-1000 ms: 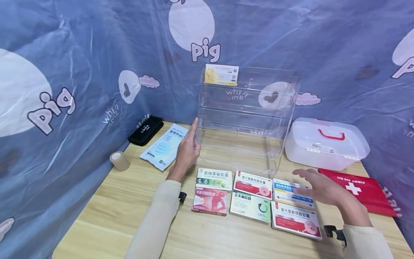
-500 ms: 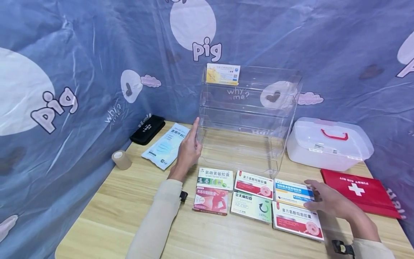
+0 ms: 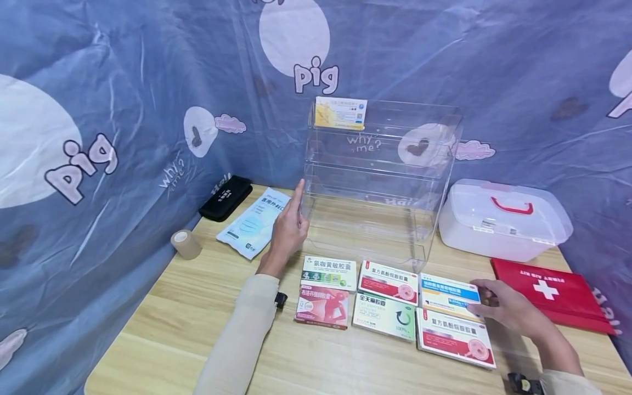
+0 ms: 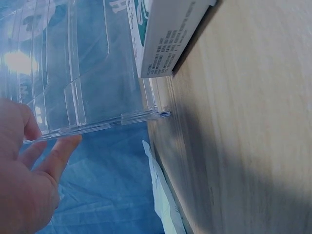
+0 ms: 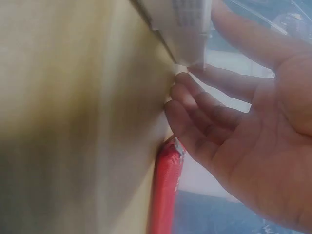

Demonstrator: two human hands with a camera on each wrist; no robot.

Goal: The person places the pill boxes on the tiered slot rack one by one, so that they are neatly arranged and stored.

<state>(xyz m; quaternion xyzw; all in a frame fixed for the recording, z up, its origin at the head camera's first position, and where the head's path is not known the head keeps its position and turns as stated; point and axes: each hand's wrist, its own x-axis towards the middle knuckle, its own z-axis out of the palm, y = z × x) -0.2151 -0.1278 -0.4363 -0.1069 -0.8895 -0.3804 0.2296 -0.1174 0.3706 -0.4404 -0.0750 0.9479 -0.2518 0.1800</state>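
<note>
My left hand (image 3: 288,227) holds the left side panel of a clear acrylic display rack (image 3: 370,181), index finger stretched along it. In the left wrist view, thumb and fingers lie on either side of the panel's edge (image 4: 97,127). My right hand (image 3: 508,307) pinches the right end of a blue, white and orange medicine box (image 3: 446,296), thumb near, index finger far. The box lies flat in the back row of two rows of medicine boxes. In front of it is a red and white medicine box (image 3: 454,336). A yellow and white box (image 3: 339,113) stands on the rack's top tier.
A white lidded plastic case (image 3: 503,219) and a red first aid pouch (image 3: 548,293) lie at the right. Left of the rack are a mask packet (image 3: 253,224), a black zip case (image 3: 226,198) and a tan tape roll (image 3: 186,244). A patterned blue cloth (image 3: 197,66) hangs behind.
My right hand has moved from above the blue and white box to its right end and closed in on it. The left hand stays on the rack.
</note>
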